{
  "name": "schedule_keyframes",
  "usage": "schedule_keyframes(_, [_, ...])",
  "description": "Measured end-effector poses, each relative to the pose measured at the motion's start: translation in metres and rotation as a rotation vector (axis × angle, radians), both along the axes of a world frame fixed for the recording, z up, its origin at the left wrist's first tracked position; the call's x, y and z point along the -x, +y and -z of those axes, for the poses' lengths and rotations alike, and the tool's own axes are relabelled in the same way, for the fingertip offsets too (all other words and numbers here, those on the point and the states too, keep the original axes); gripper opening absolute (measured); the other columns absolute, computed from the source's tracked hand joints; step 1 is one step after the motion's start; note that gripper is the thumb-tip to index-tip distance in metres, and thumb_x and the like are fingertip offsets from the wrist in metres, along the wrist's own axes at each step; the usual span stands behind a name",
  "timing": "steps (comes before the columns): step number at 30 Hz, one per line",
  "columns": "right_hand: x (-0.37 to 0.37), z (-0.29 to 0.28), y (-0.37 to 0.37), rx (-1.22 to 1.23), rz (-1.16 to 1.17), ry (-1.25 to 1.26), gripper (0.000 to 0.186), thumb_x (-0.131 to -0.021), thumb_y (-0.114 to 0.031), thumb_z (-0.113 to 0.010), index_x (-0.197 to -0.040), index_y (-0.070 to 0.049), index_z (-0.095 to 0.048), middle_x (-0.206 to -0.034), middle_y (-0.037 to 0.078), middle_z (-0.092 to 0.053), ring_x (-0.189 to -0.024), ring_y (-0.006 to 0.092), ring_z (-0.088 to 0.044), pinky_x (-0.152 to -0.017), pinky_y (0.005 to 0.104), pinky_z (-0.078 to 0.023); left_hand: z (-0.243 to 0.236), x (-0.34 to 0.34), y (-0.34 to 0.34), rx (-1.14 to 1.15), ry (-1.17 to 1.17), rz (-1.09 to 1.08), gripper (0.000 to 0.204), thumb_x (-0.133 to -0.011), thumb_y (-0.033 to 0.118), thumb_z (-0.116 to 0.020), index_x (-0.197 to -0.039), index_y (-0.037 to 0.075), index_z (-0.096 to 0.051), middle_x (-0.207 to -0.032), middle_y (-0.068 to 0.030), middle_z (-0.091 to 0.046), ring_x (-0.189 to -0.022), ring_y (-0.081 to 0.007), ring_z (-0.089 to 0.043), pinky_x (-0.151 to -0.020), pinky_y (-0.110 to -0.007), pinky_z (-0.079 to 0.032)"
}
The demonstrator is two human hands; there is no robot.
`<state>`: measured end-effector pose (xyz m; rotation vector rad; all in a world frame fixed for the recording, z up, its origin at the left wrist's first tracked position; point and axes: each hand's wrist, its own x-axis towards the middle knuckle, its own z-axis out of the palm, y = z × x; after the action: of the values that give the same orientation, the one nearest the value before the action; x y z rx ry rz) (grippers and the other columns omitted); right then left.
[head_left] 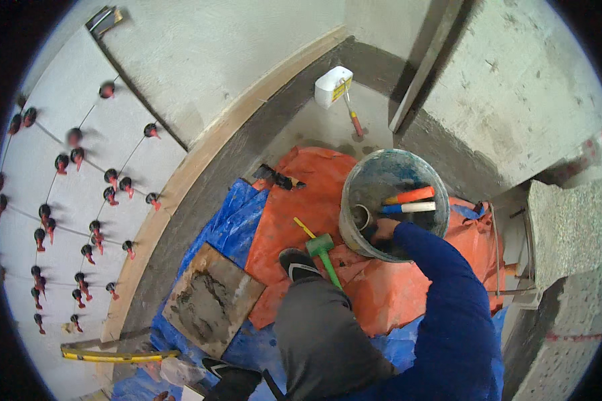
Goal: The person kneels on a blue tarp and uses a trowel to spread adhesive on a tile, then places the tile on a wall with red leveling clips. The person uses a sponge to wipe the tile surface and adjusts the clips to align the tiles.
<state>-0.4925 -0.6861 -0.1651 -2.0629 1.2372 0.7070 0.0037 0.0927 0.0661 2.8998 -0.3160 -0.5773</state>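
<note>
My right hand reaches into a grey plastic bucket, beside a small cup-like container; its fingers are mostly hidden, so its grip is unclear. Two tools with red-orange and white-and-blue handles lie in the bucket. A small skin-coloured shape at the lower edge may be my left hand, too cut off to read. Left of the bucket, a green mallet and a yellow stick lie on orange sheeting, near my shoe.
A mortar-smeared board lies on blue tarp. A yellow level is at lower left. The tiled wall carries several red-and-black clips. A white jug and red-handled roller sit in the corner. A speckled slab stands right.
</note>
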Motion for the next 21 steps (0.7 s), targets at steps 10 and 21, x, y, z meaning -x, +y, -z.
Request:
schedule_keyframes(10, [-0.014,-0.048,0.012,0.144,0.058,-0.281,0.067,-0.075,-0.043,-0.082,-0.129,-0.006,-0.066,-0.107,0.024,-0.073,-0.095,0.0410,-0.070,-0.087,0.0498,-0.055,0.005,-0.018,-0.010,0.099,-0.061,0.179,0.042,-0.092,0.038,-0.074,-0.123,0.011,-0.072,-0.108,-0.0135,-0.072,-0.096,-0.0264,-0.066,-0.087,-0.040,-0.053])
schedule_keyframes(21, [0.039,-0.130,-0.031,0.197,-0.175,0.190,0.048,-0.089,-0.047,-0.067,-0.123,-0.013,-0.071,-0.108,0.016,-0.071,-0.102,0.0291,-0.068,-0.086,0.0448,-0.051,0.019,-0.022,-0.006,0.165,-0.025,0.214,0.042,-0.088,0.031,-0.076,-0.123,0.009,-0.069,-0.118,-0.0110,-0.069,-0.099,-0.0246,-0.064,-0.085,-0.037,-0.052])
